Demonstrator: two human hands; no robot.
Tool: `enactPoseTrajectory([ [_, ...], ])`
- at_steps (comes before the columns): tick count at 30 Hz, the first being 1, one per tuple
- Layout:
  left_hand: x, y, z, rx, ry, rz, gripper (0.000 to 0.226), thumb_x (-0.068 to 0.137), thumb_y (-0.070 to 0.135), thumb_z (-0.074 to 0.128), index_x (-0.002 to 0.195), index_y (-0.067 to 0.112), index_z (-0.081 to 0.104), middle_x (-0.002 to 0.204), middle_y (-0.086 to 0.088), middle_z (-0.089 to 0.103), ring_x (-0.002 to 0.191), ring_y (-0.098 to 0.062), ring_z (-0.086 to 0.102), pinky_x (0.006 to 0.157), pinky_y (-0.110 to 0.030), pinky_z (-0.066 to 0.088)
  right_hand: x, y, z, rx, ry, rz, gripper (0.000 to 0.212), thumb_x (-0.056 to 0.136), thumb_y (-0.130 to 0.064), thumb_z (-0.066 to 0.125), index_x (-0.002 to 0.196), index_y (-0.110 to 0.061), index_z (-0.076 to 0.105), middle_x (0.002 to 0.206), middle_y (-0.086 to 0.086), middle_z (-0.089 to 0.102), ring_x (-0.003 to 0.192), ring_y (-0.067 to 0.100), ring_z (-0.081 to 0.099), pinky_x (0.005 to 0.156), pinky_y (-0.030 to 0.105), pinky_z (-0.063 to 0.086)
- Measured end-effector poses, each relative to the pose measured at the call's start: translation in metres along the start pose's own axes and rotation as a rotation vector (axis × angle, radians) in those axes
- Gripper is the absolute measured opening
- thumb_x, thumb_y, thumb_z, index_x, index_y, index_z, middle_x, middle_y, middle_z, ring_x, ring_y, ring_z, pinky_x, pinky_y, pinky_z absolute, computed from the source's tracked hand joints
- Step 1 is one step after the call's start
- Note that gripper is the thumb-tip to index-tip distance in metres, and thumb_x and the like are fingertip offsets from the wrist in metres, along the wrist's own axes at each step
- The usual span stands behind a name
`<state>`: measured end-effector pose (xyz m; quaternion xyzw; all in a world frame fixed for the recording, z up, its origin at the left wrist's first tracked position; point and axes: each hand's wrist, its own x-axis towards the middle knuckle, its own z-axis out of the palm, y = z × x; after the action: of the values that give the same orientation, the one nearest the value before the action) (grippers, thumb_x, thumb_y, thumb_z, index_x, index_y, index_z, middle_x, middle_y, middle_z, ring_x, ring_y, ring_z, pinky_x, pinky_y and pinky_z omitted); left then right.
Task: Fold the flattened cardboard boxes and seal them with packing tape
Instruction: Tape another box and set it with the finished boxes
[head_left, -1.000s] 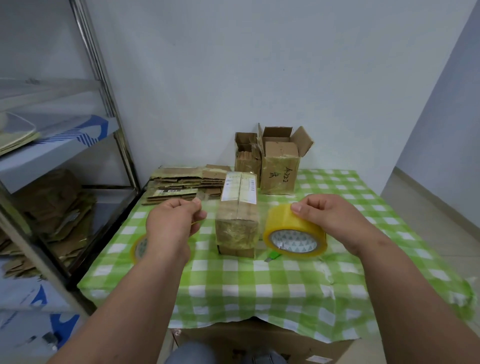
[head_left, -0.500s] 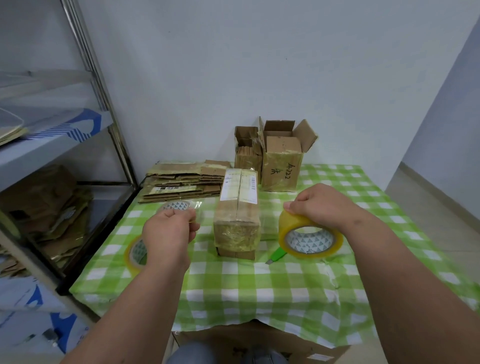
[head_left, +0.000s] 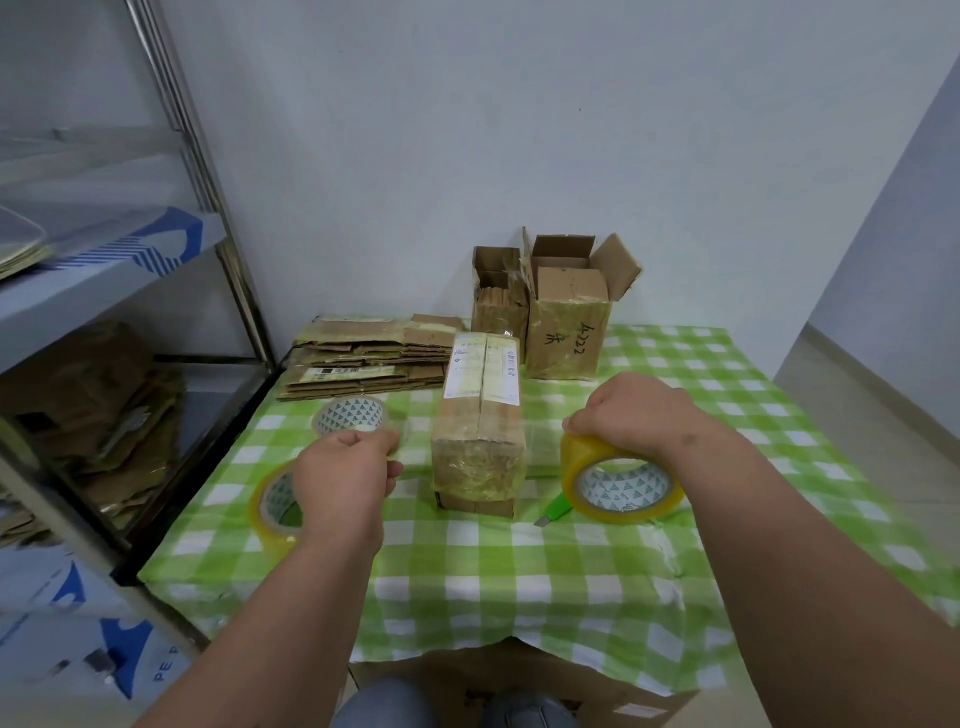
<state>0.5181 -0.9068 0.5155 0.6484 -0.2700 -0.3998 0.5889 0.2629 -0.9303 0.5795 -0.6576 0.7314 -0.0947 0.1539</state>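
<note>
The right hand (head_left: 631, 415) has carried the tape roll (head_left: 621, 480) lower and further right of the box (head_left: 480, 431) than half a second ago, while the left hand (head_left: 345, 470) has dropped on the opposite side. Between them a clear strip of tape (head_left: 540, 434) appears stretched across the box, faint against the cardboard; whether it already touches the top cannot be told.

The right hand is clamped over the roll's rim, thumb side up, so the reel can unwind under tension. The left hand is closed in a pinch, seemingly on the strip's free end, though the end itself is too sheer to make out.

The box stands folded near the middle of the checked table (head_left: 519, 571), its seam running away from the person, likely the line the tape is meant to seal. A green cutter (head_left: 555, 512) lies just beside the roll, handy for severing the strip. Two spare rolls (head_left: 350, 415) sit on the left. A stack of flat boxes (head_left: 363, 358) waits at the far left corner, with two finished, open-topped boxes (head_left: 569, 322) against the wall, suggesting the job is only partly through.
</note>
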Motion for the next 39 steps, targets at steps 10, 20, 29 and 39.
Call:
enactPoseTrajectory([
  [10, -0.004, -0.013, 0.001, 0.200, -0.206, -0.058, 0.028, 0.083, 0.023, 0.076, 0.082, -0.003, 0.067, 0.075, -0.015, 0.069, 0.054, -0.020, 0.057, 0.045, -0.024, 0.044, 0.004, -0.019, 0.032, -0.300, 0.076, 0.003, 0.042, 0.079, -0.062, 0.048, 0.065, -0.024, 0.060, 0.068, -0.007, 0.061, 0.066, 0.012, 0.051, 0.081, 0.043, 0.018],
  [20, -0.005, -0.012, 0.008, 0.291, -0.216, -0.020, 0.022, 0.089, 0.030, 0.070, 0.085, 0.009, 0.064, 0.083, -0.009, 0.066, 0.073, -0.022, 0.064, 0.048, -0.026, 0.049, -0.012, -0.029, 0.052, -0.265, 0.366, -0.323, 0.023, 0.081, -0.022, 0.062, 0.069, -0.032, 0.045, 0.090, -0.008, 0.047, 0.097, 0.019, 0.047, 0.096, 0.044, 0.014],
  [29, -0.007, -0.007, 0.010, 0.459, -0.252, 0.395, 0.023, 0.088, 0.008, 0.067, 0.079, 0.029, 0.063, 0.077, 0.012, 0.067, 0.072, -0.003, 0.063, 0.059, -0.023, 0.046, -0.022, -0.020, 0.042, -0.208, 0.275, -0.450, 0.020, 0.085, -0.018, 0.054, 0.079, -0.028, 0.070, 0.092, -0.011, 0.050, 0.099, 0.014, 0.040, 0.101, 0.040, 0.004],
  [39, -0.007, -0.006, -0.008, 0.437, -0.410, 0.381, 0.029, 0.088, 0.018, 0.070, 0.087, 0.047, 0.072, 0.092, 0.024, 0.072, 0.093, -0.004, 0.068, 0.089, -0.045, 0.055, -0.034, -0.013, 0.047, -0.222, 0.215, -0.466, 0.026, 0.092, -0.040, 0.050, 0.099, -0.031, 0.073, 0.124, -0.017, 0.054, 0.126, 0.016, 0.037, 0.106, 0.043, -0.006],
])
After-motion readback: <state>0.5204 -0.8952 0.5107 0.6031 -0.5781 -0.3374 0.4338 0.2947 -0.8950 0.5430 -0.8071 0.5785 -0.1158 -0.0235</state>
